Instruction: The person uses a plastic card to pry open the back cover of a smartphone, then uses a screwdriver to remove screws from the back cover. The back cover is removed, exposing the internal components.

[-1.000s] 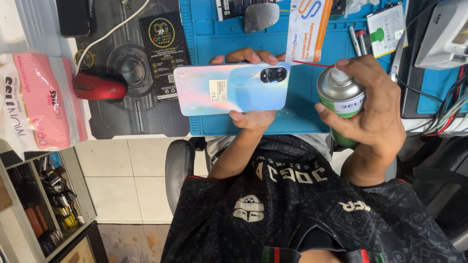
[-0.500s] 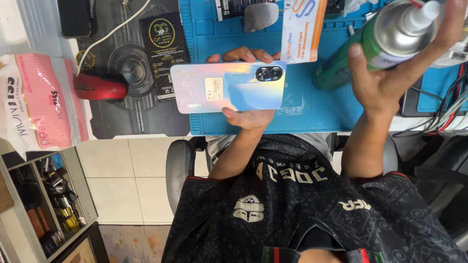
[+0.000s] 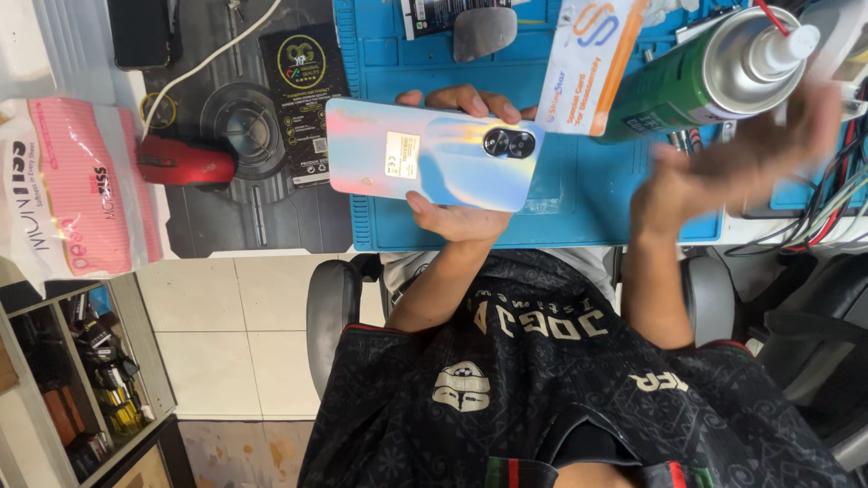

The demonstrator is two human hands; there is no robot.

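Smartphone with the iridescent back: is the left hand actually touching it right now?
Touching. The head view shows the left hand gripping the smartphone: fingers curl over its far edge and the thumb presses its near edge.

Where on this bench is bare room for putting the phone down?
Bare blue mat lies between the phone in the left hand and the blurred, open right hand. The dark mat near the red mouse is bare too. Crowded: the far edge, with green spray can and white packet.

Black patterned jersey (image 3: 542,389), white crest, bare forearms
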